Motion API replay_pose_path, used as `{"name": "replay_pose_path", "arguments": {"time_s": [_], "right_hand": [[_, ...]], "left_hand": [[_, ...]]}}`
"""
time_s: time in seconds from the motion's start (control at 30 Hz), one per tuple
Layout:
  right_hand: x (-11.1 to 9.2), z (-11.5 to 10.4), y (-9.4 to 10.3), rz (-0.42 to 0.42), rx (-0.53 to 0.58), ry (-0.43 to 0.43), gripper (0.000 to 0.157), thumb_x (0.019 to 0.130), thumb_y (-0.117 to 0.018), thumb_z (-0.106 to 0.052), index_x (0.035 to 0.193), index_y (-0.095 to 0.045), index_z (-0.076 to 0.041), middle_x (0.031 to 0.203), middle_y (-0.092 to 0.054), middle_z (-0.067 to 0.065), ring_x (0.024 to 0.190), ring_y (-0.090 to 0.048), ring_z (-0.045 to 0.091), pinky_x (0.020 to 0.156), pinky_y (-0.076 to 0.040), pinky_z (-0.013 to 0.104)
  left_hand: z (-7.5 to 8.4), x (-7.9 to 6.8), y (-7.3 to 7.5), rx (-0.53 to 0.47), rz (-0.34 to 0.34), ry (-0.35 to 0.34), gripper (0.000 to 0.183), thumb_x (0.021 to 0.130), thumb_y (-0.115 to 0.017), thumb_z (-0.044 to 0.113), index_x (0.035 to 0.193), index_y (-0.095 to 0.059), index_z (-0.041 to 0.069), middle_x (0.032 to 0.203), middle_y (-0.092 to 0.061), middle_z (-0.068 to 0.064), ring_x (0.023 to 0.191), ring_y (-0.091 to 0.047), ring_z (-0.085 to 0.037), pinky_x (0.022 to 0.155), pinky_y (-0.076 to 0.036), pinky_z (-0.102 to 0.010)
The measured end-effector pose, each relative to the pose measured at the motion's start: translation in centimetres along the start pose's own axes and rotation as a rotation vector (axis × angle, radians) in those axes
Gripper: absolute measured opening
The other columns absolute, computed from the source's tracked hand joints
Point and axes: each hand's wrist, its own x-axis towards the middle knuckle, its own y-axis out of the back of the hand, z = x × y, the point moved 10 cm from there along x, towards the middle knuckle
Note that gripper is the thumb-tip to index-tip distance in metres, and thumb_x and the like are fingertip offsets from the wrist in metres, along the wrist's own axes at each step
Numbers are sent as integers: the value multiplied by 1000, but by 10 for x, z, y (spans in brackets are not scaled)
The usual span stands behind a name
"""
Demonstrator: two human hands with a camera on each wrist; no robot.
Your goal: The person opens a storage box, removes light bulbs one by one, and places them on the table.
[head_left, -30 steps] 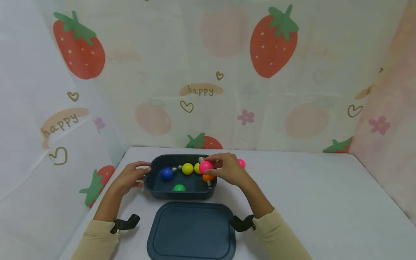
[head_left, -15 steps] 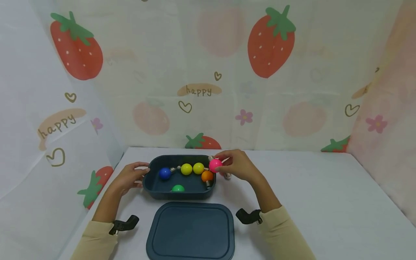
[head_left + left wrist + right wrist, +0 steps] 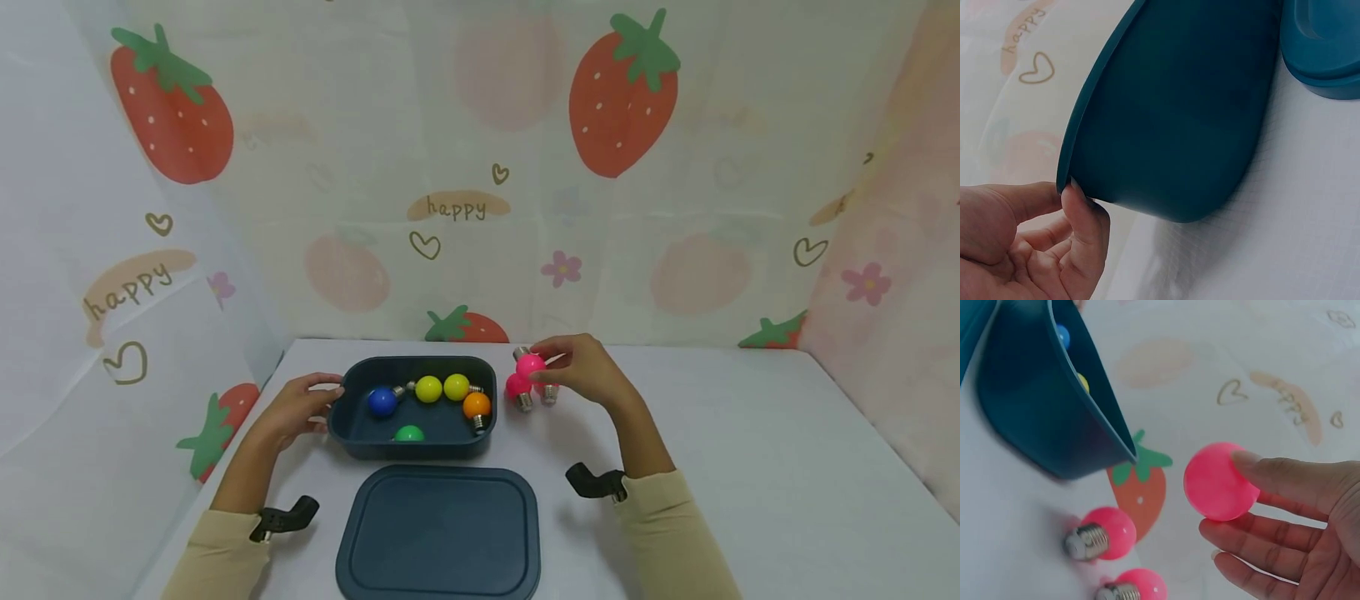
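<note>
My left hand (image 3: 294, 408) pinches the left end of a dark blue box (image 3: 411, 451); thumb and finger meet at its rim in the left wrist view. Inside lie a blue bulb (image 3: 382, 402), two yellow bulbs (image 3: 428, 389), an orange bulb (image 3: 476, 406) and a green bulb (image 3: 408, 433) partly hidden by the front wall. To the right of the box, my right hand (image 3: 590, 371) grips a pink light bulb (image 3: 1217, 482) by its round globe, screw base pointing up and away. Below it, two more pink bulbs (image 3: 1113, 530) with silver screw bases lie on the table.
A dark blue lid (image 3: 438, 533) lies flat on the white table (image 3: 720, 483) in front of the box. Behind stands a cloth backdrop (image 3: 480, 275) printed with strawberries, with further cloth sides left and right.
My right hand has carried the pink bulb from above the box's right end rightward to over the other pink bulbs. My left hand keeps its place on the box.
</note>
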Motion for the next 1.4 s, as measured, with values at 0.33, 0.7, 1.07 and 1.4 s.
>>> {"name": "replay_pose_path", "arguments": {"time_s": [0.33,0.7,1.07,1.4], "right_hand": [[-2,32,24,65,-19,-36,44,88,-79,-20,128,-68,-6,118,-69,14,104,-68,31,86,-58,43],[-4,74,38,101,-19,-130,48,89,-77,-18,133,-64,-3,123,-67,20,113,-64,38,94,-54,49],[-8,98,36,99,-36,-224,52,87,-77,-13,135,-61,2,119,-68,23,114,-61,38,87,-53,45],[-8,107,31,86,-38,-271,52,89,-75,-15,135,-60,2,121,-67,24,99,-66,33,83,-56,40]], "left_hand": [[0,1,0,-1,-3,0,52,105,-58,27,146,-45,-2,100,-66,-8,77,-63,-17,65,-57,-29],[2,2,0,-16,-7,-4,53,105,-57,26,147,-44,-3,99,-66,-7,77,-63,-17,63,-57,-28],[0,0,0,-4,-4,11,49,105,-56,24,146,-45,-2,103,-66,-10,79,-63,-18,66,-57,-29],[-2,0,1,5,0,2,50,106,-56,25,147,-45,-1,102,-67,-10,80,-64,-19,67,-57,-30]]}}
